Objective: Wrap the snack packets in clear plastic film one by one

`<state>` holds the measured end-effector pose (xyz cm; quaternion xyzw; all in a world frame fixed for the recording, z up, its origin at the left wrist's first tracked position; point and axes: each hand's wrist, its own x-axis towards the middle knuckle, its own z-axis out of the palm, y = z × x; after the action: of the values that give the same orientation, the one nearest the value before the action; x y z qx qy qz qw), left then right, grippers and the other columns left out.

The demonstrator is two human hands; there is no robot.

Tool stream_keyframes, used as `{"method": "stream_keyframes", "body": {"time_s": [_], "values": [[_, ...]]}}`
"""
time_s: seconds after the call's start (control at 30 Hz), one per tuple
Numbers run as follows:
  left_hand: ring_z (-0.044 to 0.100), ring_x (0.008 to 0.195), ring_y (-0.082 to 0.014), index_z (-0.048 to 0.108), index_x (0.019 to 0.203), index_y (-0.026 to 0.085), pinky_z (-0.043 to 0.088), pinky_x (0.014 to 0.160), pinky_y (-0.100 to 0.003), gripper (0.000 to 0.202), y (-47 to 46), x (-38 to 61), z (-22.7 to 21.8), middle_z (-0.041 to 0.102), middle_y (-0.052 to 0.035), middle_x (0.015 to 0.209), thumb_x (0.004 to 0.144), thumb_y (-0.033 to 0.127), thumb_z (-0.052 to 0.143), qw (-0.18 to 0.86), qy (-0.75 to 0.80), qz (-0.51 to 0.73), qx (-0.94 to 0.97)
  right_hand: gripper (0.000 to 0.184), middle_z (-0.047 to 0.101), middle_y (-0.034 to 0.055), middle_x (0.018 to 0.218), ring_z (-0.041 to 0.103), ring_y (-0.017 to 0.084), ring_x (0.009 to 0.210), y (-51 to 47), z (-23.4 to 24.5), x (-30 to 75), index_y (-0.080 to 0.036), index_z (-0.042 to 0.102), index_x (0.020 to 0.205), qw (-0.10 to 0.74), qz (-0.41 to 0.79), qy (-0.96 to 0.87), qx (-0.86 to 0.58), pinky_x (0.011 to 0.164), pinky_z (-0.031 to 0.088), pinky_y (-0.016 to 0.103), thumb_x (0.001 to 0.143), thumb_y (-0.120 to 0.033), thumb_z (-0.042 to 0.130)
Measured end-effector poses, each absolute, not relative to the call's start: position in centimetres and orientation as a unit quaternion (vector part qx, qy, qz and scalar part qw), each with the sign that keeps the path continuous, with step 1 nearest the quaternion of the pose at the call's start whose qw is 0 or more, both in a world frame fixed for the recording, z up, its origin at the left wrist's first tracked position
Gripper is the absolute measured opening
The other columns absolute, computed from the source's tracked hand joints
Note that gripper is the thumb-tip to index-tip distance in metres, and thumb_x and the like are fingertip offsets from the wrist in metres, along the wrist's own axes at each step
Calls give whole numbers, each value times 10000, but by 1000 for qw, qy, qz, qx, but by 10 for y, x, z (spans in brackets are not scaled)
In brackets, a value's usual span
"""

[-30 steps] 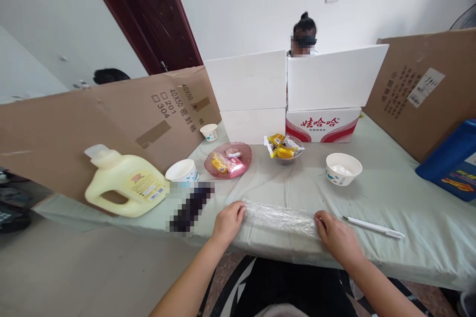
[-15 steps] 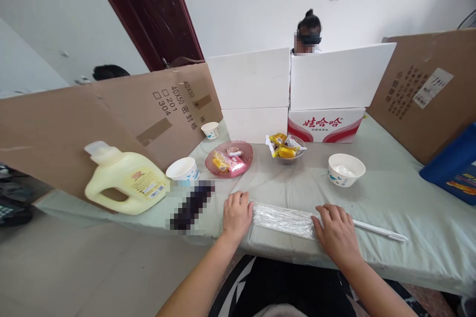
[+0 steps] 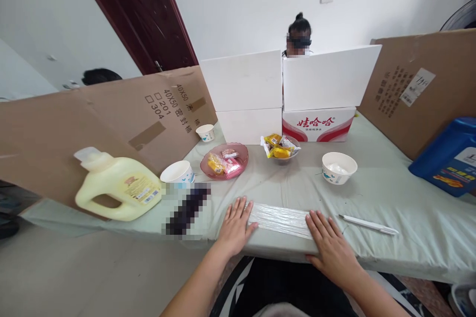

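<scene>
A strip of clear, crinkled plastic film (image 3: 280, 220) lies flat along the front of the table. My left hand (image 3: 234, 225) rests on its left end, fingers stretched out and thumb apart. On the right end my right hand (image 3: 330, 240) lies flat, its fingers extended. Both hands are open and touch the film; their palms hide its ends. Just right of my right hand lies a slim white pen-like stick (image 3: 370, 224). Beyond the film stand a paper bowl (image 3: 338, 176) with something whitish inside and a glass dish (image 3: 285, 160) of yellow-wrapped snacks.
A pink dish (image 3: 241, 158) with wrapped snacks and another paper bowl (image 3: 176, 172) stand left, near a pale yellow jug (image 3: 126, 198). A blue bottle (image 3: 442, 158) is at right. Brown cardboard (image 3: 122, 109) and white boxes (image 3: 330, 79) wall the back. A person (image 3: 299, 34) is behind.
My fingers have uncurled and now lie flat on the film, which looks smoother. My right hand has shifted slightly nearer me, uncovering the white stick's left end. The view has turned slightly right.
</scene>
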<state>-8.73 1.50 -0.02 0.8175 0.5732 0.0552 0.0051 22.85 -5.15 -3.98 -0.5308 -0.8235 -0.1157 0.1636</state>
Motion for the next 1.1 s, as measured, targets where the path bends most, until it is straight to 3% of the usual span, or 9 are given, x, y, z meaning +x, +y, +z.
{"method": "stream_keyframes", "body": {"time_s": [0.13, 0.23, 0.3, 0.47, 0.57, 0.67, 0.77, 0.9, 1.1], "values": [[347, 1341, -389, 514, 1342, 153, 328, 1047, -561, 461, -2, -70, 2, 428, -183, 1437, 915, 325, 491, -63, 611, 139, 776, 668, 451, 77, 1453, 384, 244, 1337, -73, -41, 242, -203, 324, 1454, 190, -158, -811, -531, 1081, 284, 415, 808, -136, 480], [540, 1085, -297, 613, 1184, 187, 452, 918, -464, 318, -26, -32, 4, 590, -144, 1172, 918, 201, 441, -31, 528, 206, 824, 534, 590, 75, 1265, 517, 231, 1163, -85, -34, 242, -228, 492, 1316, 231, -140, -802, -532, 974, 368, 387, 800, -98, 451], [550, 994, -260, 624, 1127, 205, 468, 882, -441, 271, -40, -8, 6, 602, -112, 1081, 909, 210, 463, 18, 462, 227, 857, 426, 625, 66, 1123, 557, 218, 1031, -93, -25, 241, -247, 590, 1153, 259, -109, -798, -533, 898, 397, 375, 788, -81, 445], [482, 1199, -291, 582, 1212, 225, 327, 1048, -546, 337, -45, 14, 18, 582, -101, 1226, 912, 371, 534, 120, 350, 195, 908, 208, 615, 56, 1038, 560, 220, 991, -112, 0, 251, -241, 613, 883, 296, -63, -801, -517, 893, 395, 405, 818, -113, 463], [366, 1353, -303, 489, 1338, 280, 136, 1127, -616, 458, -38, 7, 25, 523, -70, 1379, 922, 472, 509, 168, 257, 136, 942, 156, 640, 28, 991, 558, 223, 1088, -118, 21, 260, -256, 609, 896, 281, -27, -845, -454, 991, 367, 420, 825, -148, 521], [247, 1423, -310, 459, 1359, 338, 76, 1135, -628, 480, -32, 1, 26, 474, -19, 1440, 901, 450, 552, 199, 205, 104, 953, 149, 651, 16, 928, 591, 185, 1036, -113, 47, 261, -255, 601, 922, 258, 93, -863, -424, 1048, 352, 415, 873, -168, 490], [254, 1411, -335, 508, 1313, 333, 135, 1139, -604, 516, -31, 0, 21, 455, -40, 1437, 820, 387, 652, 209, 219, 125, 945, 202, 653, 36, 955, 615, 157, 939, -91, 70, 251, -243, 594, 994, 267, 231, -824, -443, 920, 459, 340, 937, -218, 402], [415, 1295, -326, 487, 1307, 225, 244, 1135, -546, 633, -32, 1, 10, 539, -113, 1293, 723, 303, 720, 265, 286, 192, 901, 238, 663, 64, 1011, 627, 168, 918, -32, 78, 227, -219, 578, 1092, 294, 310, -765, -482, 800, 487, 297, 933, -301, 421], [523, 1204, -280, 56, 1505, 186, 384, 1065, -502, 970, -33, 0, -6, 631, -108, 1182, 743, 148, 654, 378, 337, 282, 815, 369, 682, 24, 862, 630, 147, 807, 45, 48, 180, -174, 510, 1216, 233, 265, -752, -556, 756, 450, 265, 860, -152, 416]]}}
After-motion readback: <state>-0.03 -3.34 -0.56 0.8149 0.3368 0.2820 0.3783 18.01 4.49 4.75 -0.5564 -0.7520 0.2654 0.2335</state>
